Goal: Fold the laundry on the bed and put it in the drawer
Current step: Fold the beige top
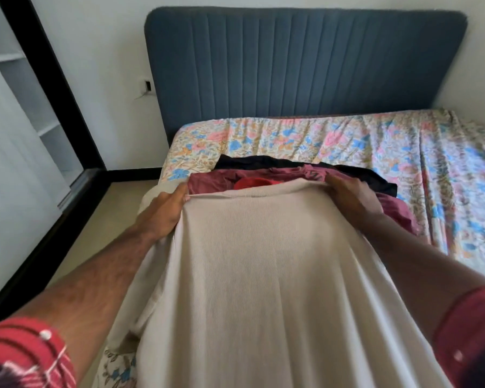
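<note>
A large beige ribbed garment (263, 275) is stretched out over the near part of the bed (375, 141). My left hand (165, 208) grips its far left corner, and my right hand (350, 197) grips its far right corner. Beyond its top edge lies a pile of clothes: a maroon garment (216, 180), a bright red piece (252, 183) and a black garment (263, 162). More of the maroon garment shows to the right of my right wrist. The drawer is not in view.
The bed has a floral sheet and a blue padded headboard (305, 65) against the wall. At the left stands a wardrobe (25, 107) with a dark frame and white shelves. A strip of beige floor (95, 233) runs between it and the bed.
</note>
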